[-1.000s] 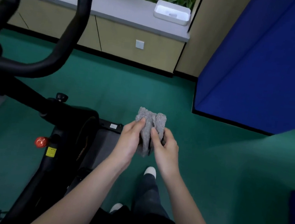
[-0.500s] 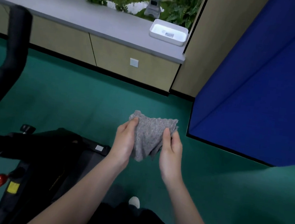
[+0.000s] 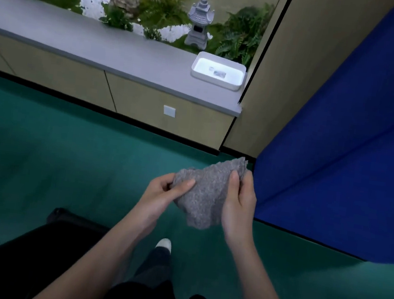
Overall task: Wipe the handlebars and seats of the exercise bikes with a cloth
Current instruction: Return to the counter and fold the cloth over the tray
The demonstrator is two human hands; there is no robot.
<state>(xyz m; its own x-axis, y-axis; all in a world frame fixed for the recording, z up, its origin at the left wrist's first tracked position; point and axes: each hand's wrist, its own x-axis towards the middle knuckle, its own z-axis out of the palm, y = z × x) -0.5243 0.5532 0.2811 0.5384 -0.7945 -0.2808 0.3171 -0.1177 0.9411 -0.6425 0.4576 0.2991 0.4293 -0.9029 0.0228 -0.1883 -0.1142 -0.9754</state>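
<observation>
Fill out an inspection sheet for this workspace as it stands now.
Surface: green floor.
Job's things: grey cloth, crumpled, held in the air between both hands; black bike part at lower left, with handlebars and seat out of view.
Clutter: white tray on the grey ledge; the items inside are too small to tell.
Grippers: left hand pinches the cloth's left edge; right hand pinches its right edge.
Cables: nothing seen.
Surroundings: blue panel at right; stone lantern and plants behind the ledge.
</observation>
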